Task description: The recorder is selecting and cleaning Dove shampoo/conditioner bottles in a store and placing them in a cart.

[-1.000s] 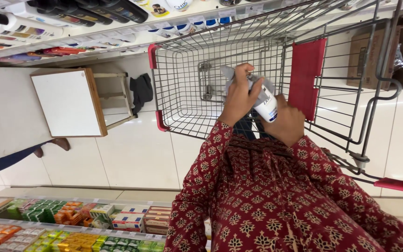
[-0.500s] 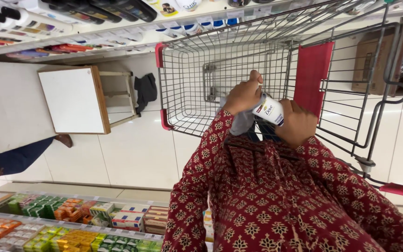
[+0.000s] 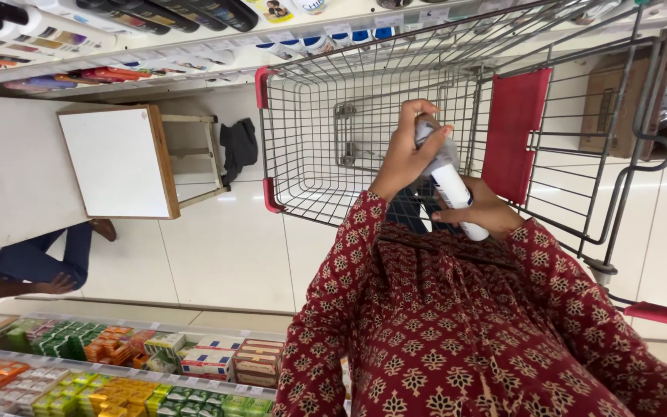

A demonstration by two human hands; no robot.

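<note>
White tube (image 3: 449, 181) held over the wire shopping cart (image 3: 333, 147), not yet in it. Left hand (image 3: 403, 154) wraps its capped top, right hand (image 3: 480, 208) cups the lower end. Basket empty; shelves of boxes (image 3: 117, 363) below.

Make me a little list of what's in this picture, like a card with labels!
place: shop aisle
left hand: grips the top of a white tube
right hand: holds the tube's lower end
tube position: tilted, in front of the wire cart
cart: nothing seen inside
sleeves: red, patterned
nearby: white-topped stool, shelves of coloured boxes
other person: a leg at left
</note>
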